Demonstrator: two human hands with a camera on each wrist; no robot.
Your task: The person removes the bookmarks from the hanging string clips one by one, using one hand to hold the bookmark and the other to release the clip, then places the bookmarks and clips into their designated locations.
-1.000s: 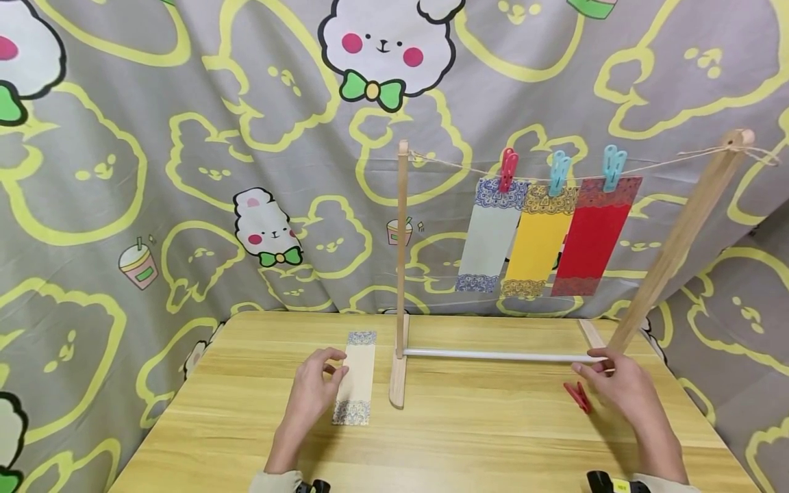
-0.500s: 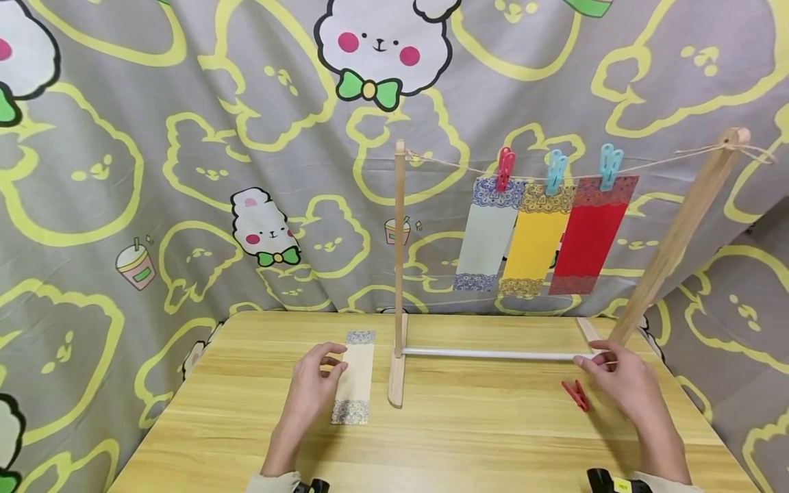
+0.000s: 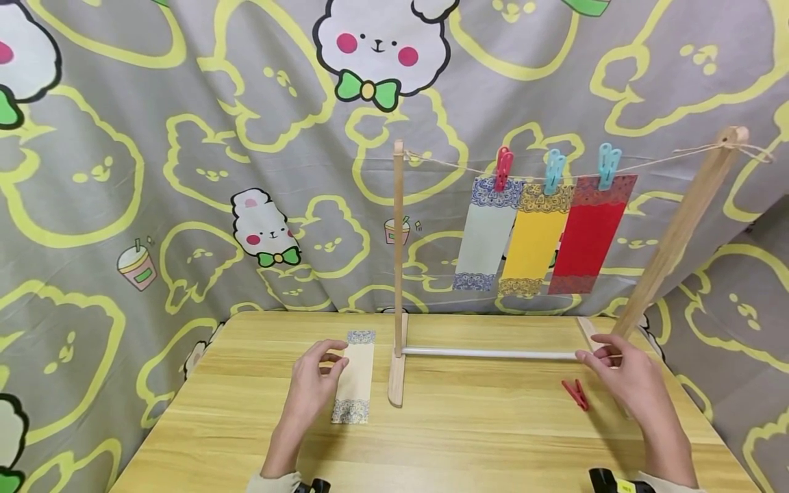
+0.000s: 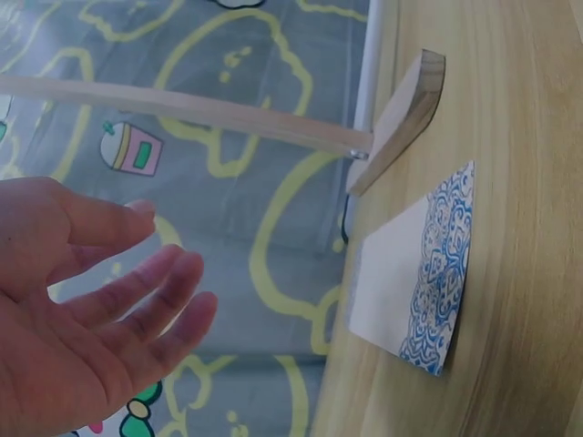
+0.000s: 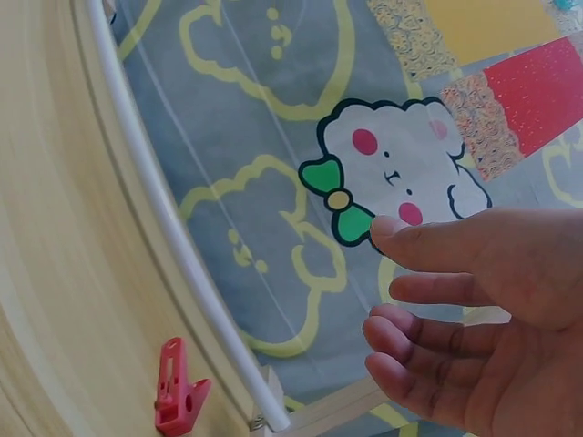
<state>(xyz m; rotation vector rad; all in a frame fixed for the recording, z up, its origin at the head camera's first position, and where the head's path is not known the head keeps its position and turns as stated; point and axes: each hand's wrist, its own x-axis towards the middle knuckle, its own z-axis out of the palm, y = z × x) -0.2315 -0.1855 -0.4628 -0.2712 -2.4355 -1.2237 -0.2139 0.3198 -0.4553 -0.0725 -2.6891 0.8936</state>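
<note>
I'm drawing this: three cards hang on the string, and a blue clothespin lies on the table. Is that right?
Nearly: the clothespin on the table is red, not blue, as the right wrist view shows. Three cards do hang on the string.

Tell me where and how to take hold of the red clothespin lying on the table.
Pinch the red clothespin across its two spread arms, thumb on one, finger on the other, bringing the right hand down from above. That looks easiest: it lies sideways on the table, both arms showing as a V that opens toward the table's far edge.
</note>
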